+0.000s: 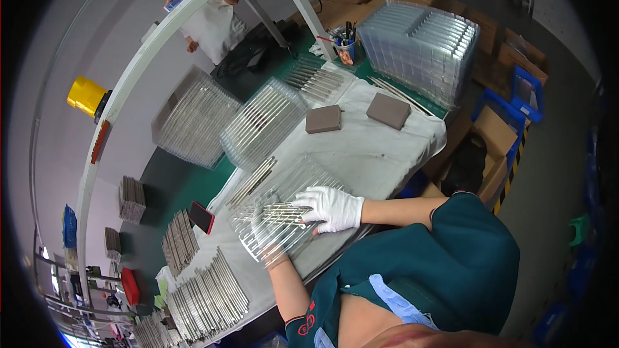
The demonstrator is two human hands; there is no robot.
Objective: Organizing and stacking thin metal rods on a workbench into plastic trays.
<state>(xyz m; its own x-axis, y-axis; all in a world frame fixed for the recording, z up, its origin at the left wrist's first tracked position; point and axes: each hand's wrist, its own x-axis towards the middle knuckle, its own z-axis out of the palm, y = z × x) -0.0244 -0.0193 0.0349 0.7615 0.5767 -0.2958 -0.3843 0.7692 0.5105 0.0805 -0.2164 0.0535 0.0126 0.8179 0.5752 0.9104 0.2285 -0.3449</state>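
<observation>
Over the white cloth point(380, 161), our left hand point(263, 219) supports the clear tray point(314, 173), our right hand point(332, 209) touching its metal rods point(278, 214); we cannot tell whether the 2 grips are clamped.

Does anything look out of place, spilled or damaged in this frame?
No spill or damage stands out. One mild oddity: a red-edged, phone-like device lies near a row of thin rods, seemingly unrelated to them. The clear tray sits askew to the table, but the left hand is under it.
</observation>
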